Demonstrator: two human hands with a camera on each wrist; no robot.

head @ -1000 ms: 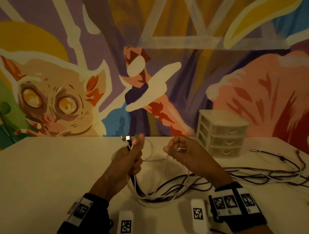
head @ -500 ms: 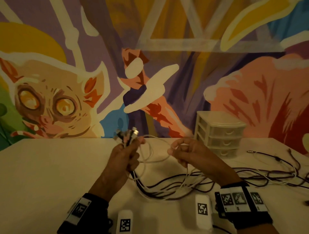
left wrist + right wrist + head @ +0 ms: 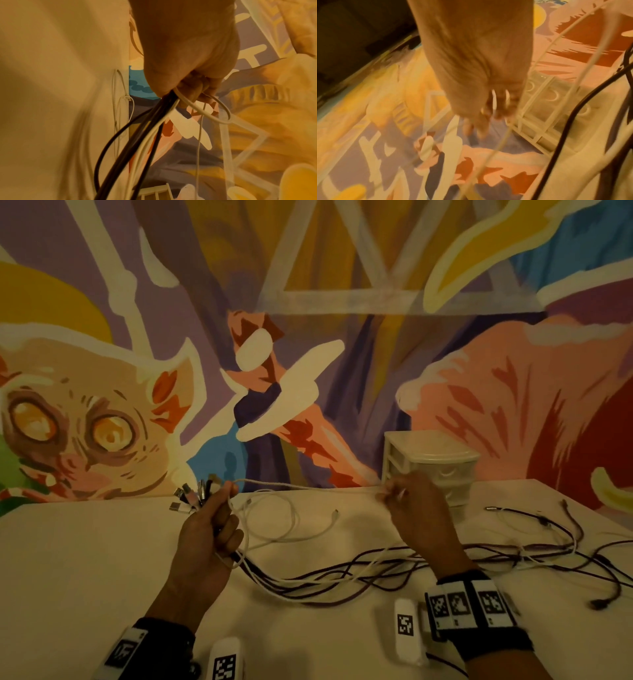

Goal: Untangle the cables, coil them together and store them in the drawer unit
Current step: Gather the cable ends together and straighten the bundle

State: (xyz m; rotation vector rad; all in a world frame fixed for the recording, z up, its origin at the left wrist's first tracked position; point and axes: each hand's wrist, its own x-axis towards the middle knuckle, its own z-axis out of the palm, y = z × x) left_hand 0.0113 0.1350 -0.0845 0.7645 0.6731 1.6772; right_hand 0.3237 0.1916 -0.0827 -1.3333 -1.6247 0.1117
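My left hand (image 3: 214, 517) grips a bundle of dark and white cables (image 3: 325, 580) just below their plugs (image 3: 191, 494), which fan out above the fist. In the left wrist view the cables (image 3: 137, 135) hang down out of that fist (image 3: 185, 81). A thin white cable (image 3: 308, 486) runs taut from the left hand to my right hand (image 3: 407, 501), which pinches it in front of the drawer unit (image 3: 431, 463). The right wrist view is blurred; the fingers (image 3: 488, 112) curl around the white cable (image 3: 513, 121). The rest of the cables trail right across the table.
The small cream three-drawer unit stands at the back of the white table (image 3: 85, 559), against the painted wall, its drawers closed. Loose dark cable ends (image 3: 565, 539) sprawl over the table's right side. A white loop (image 3: 274, 525) lies between my hands.
My right hand has drawn away to the right along the white cable, stretching it taut from the left hand. My left hand has tilted its bundle of plugs slightly leftward.
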